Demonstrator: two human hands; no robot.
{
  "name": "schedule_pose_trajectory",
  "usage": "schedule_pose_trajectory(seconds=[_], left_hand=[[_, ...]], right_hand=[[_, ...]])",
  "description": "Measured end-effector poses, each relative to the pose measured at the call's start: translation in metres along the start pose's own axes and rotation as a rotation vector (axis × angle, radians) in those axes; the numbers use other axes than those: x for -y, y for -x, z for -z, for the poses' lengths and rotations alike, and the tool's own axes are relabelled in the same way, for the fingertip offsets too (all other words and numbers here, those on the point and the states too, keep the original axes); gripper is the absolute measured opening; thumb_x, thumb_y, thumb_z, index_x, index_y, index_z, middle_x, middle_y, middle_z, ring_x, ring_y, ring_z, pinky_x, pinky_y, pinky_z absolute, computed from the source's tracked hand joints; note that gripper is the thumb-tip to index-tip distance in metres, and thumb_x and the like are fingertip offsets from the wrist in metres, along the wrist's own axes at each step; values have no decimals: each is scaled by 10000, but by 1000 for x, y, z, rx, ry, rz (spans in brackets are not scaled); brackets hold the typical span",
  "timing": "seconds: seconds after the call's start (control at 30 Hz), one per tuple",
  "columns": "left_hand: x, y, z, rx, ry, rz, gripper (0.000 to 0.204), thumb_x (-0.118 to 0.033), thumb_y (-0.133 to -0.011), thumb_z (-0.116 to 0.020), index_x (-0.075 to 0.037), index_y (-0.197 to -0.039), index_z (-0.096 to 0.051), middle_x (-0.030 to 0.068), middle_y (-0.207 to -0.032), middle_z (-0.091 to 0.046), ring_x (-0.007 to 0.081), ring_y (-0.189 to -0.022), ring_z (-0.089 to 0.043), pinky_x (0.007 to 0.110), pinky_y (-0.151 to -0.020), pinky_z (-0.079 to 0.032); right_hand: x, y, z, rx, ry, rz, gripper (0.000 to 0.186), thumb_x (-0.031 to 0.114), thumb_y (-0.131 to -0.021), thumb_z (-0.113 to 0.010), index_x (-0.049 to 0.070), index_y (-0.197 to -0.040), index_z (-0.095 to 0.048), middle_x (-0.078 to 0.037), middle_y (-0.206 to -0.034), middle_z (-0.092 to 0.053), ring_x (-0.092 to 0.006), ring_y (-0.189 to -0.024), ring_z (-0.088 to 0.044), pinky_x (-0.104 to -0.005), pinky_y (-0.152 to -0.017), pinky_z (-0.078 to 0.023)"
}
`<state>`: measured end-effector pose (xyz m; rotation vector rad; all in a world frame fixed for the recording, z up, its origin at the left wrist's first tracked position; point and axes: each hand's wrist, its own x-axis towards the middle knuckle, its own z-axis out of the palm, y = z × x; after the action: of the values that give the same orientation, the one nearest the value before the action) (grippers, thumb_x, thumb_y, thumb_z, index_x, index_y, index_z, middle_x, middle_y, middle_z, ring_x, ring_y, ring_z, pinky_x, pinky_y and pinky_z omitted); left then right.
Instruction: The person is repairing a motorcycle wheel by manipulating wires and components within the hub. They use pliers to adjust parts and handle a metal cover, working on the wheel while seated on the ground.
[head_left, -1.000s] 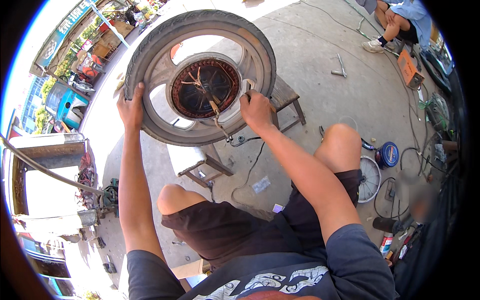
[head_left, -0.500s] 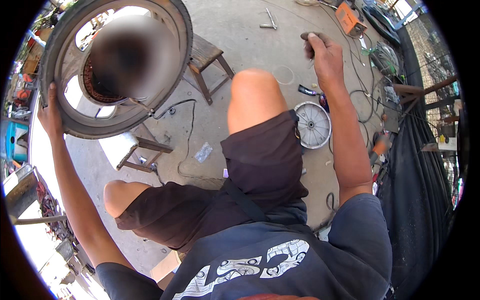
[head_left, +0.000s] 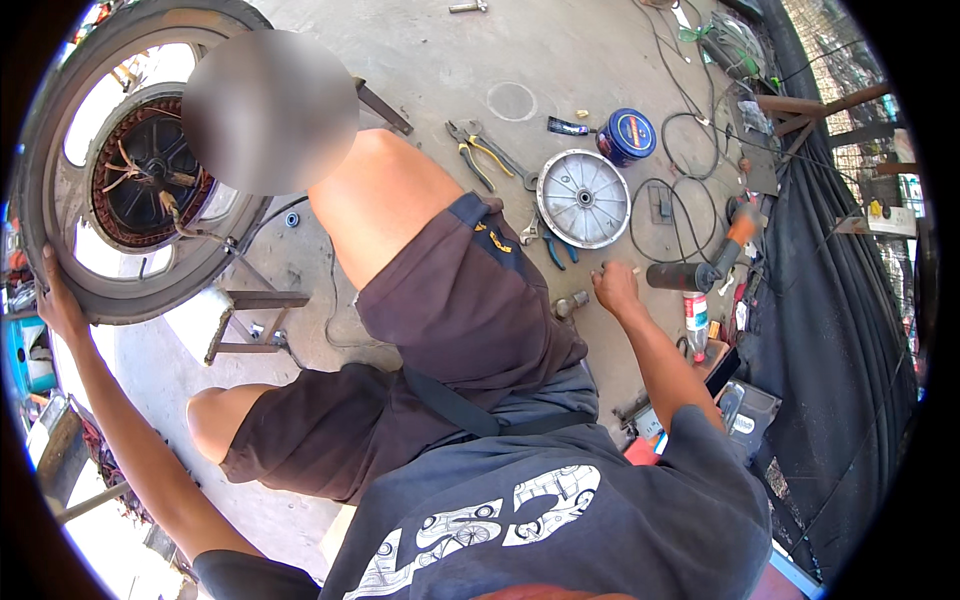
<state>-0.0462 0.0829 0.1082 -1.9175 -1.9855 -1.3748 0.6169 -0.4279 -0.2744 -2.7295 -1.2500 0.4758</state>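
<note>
At the left, a tyred wheel (head_left: pixel 140 306) stands tilted, with a hub motor (head_left: pixel 150 172) in its middle showing a ring of copper windings and loose wires. My left hand (head_left: pixel 62 298) is closed against the tyre's lower left edge, its fingers partly hidden behind it. My right hand (head_left: pixel 617 288) hangs low over the floor with curled fingers; whether anything small is in them I cannot make out. Ahead of it lie blue-handled pliers (head_left: pixel 556 251) and a round ribbed metal cover (head_left: pixel 585 198). A blurred patch hides the wheel's right part.
Yellow-handled pliers (head_left: pixel 478 158), a blue tub (head_left: pixel 626 140) and a black tube (head_left: pixel 567 126) lie beyond the cover. An orange-and-black power tool (head_left: pixel 738 232), a bottle (head_left: pixel 696 318) and looping cables are at the right, before a black curtain (head_left: pixel 835 300). A stool frame (head_left: pixel 262 300) stands below the wheel.
My right hand has come down and back from its raised spot far ahead to near my thigh. The wheel and left hand sit further left and lower as the view has shifted.
</note>
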Motion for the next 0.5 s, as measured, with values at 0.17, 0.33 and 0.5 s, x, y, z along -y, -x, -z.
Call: schedule_pose_trajectory(seconds=[0.17,0.33,0.5], left_hand=[[-18,16,10,36,34,-6,857,-601,-888,-722,121,-1336,-610,203,-1265,-687,270,-1145,-638,385,-1034,-469],[-62,42,-4,-30,170,-93,731,-576,-873,-756,58,-1227,-683,169,-1129,-717,248,-1053,-641,377,-1001,-463],[-59,43,1,-9,202,-66,702,-552,-863,-782,55,-1203,-689,148,-1082,-729,220,-1008,-650,357,-958,-484]], right_hand=[[58,-10,1,73,0,10,277,238,-896,-689,-9,-1019,-718,-270,-943,-704,-466,-932,-683,-554,-825,-538],[82,-33,-26,185,100,29,244,185,-870,-685,-32,-982,-697,-269,-987,-720,-449,-973,-705,-524,-846,-567],[90,-51,-30,218,38,-2,280,226,-872,-701,-50,-925,-707,-283,-1004,-720,-446,-1009,-701,-519,-860,-564]])
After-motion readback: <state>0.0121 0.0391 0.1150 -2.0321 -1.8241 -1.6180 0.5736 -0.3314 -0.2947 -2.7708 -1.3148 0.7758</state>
